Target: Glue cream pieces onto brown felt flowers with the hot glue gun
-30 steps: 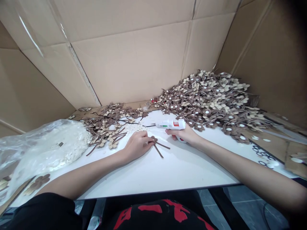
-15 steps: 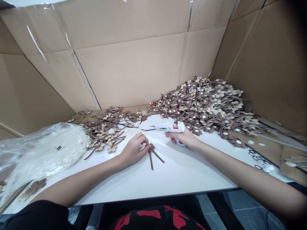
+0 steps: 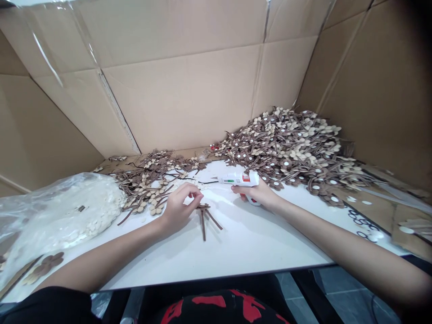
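My left hand (image 3: 183, 204) hovers over the middle of the white table, thumb and forefinger pinched together. What they hold, if anything, is too small to make out. Just below the fingertips is a brown flower-shaped piece (image 3: 203, 206), seen nearly edge-on, with two thin brown strips pointing toward me. A narrow gap seems to separate it from the fingertips. My right hand (image 3: 261, 192) is wrapped round the handle of a white glue gun (image 3: 240, 178) with red and green markings, its nozzle pointing left above small white discs (image 3: 192, 185).
Brown and beige flower pieces (image 3: 146, 186) lie loose at the left. A large heap of flowers (image 3: 286, 144), many with white dots, fills the back right. A clear plastic bag of white discs (image 3: 77, 207) sits at far left. Cardboard walls (image 3: 189, 99) enclose the table (image 3: 236, 247).
My left hand has shifted left and up. The brown flower piece has moved left too and now sits below the fingertips instead of at them. The right hand and glue gun stay put.
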`<state>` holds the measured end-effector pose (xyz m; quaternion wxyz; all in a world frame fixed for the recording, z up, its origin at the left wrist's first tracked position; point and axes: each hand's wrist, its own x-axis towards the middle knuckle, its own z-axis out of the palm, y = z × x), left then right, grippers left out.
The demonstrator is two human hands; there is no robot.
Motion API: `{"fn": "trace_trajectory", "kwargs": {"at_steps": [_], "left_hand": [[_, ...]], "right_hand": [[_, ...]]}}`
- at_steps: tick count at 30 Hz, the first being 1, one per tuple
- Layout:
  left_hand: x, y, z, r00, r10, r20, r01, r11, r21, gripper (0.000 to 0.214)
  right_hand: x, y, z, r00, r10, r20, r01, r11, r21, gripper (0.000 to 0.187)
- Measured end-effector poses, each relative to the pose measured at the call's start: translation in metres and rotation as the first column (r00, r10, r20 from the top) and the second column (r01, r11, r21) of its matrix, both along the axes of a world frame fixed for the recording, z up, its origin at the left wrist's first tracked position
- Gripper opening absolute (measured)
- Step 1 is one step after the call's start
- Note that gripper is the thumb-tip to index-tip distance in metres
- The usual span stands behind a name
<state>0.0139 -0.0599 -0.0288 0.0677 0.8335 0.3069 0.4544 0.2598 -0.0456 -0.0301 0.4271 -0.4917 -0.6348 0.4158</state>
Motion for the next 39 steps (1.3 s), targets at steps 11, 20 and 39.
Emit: {"fn": "trace_trajectory", "kwargs": {"at_steps": [11, 20, 39], "left_hand": [[0.003, -0.004, -0.011, 0.957, -0.13, 0.258, 0.206, 0.932, -0.297, 0.01], [-0.009, -0.01, 0.002, 0.958, -0.141, -0.251, 0.192, 0.963, 0.189, 0.004], [-0.018, 0.003, -0.002, 0.826, -0.062, -0.561, 0.337, 0.851, 0.402, 0.022]], "right_hand": [[-0.001, 0.0, 0.0, 1.0, 0.003, 0.002, -0.003, 1.0, -0.019, 0.018], [-0.002, 0.001, -0.002, 1.0, 0.009, 0.006, -0.009, 1.0, -0.022, 0.018], [-0.001, 0.002, -0.002, 0.999, -0.036, 0.01, 0.036, 0.999, -0.02, 0.018]]}}
